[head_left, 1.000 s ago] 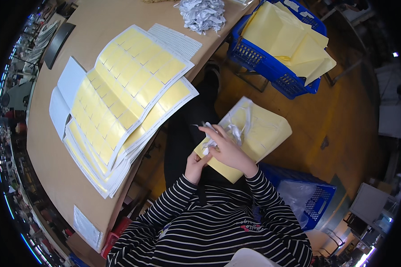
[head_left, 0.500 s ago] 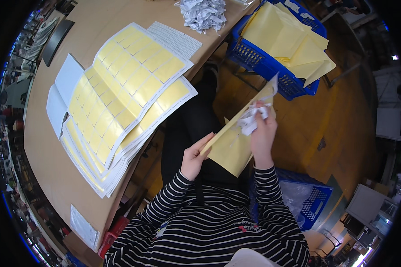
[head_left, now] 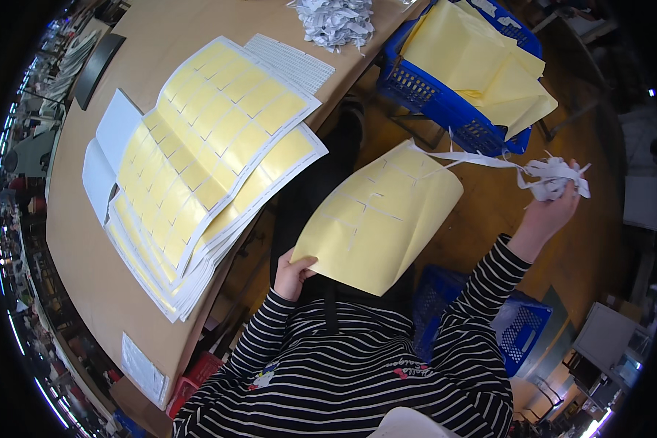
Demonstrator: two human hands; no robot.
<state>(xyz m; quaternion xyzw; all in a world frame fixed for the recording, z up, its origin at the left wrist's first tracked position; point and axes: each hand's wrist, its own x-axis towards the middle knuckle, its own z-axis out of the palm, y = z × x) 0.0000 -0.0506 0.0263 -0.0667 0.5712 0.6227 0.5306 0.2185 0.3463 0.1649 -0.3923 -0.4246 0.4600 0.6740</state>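
Note:
My left hand [head_left: 293, 274] pinches the near left corner of a yellow sheet [head_left: 376, 219] marked with thin cut lines, held over my lap. Out to the right, my right hand [head_left: 553, 208] is closed on a bunch of white paper strips [head_left: 551, 177]. One long strip stretches from that bunch back to the sheet's far edge, where it still hangs on. On the table to the left lies a fanned stack of yellow sheets with white borders [head_left: 212, 131], scored with similar lines.
A brown table [head_left: 73, 241] fills the left side, with a heap of white paper strips [head_left: 333, 20] at its far end. A blue basket [head_left: 421, 86] ahead right holds yellow sheets [head_left: 474, 55]. Another blue basket [head_left: 525, 328] stands on the floor by my right side.
My right hand has swung away to the right with the white strips, drawing one out long. The yellow sheet has turned flatter, its lined face now showing; my left hand has shifted slightly left.

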